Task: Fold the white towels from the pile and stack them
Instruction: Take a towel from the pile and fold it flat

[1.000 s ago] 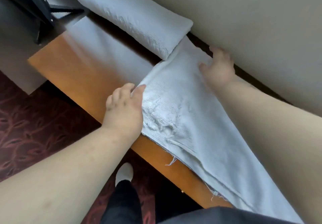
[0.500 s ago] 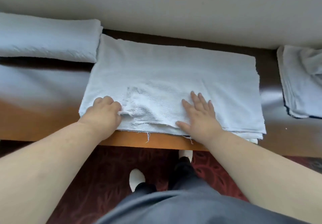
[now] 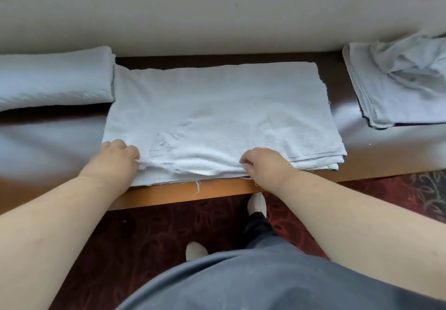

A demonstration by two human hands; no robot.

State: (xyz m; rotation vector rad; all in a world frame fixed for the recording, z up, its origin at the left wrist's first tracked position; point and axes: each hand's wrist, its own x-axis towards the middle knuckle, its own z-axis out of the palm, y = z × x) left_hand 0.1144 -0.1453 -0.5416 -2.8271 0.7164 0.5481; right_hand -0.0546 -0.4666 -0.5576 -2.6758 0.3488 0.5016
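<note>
— Where the folded towel (image 3: 217,116) lies flat across the tabletop (image 3: 376,162), what are the hands doing?
— Both pinch its top layer at the near edge: left hand (image 3: 115,162) by the near-left corner, right hand (image 3: 268,167) further right along that edge.
— And around that towel?
— A rolled towel (image 3: 53,75) touches its far-left corner; a rumpled pile (image 3: 398,80) sits apart to its right.

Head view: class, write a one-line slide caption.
Both hands, left and right, pinch the near edge of a white towel.
</note>
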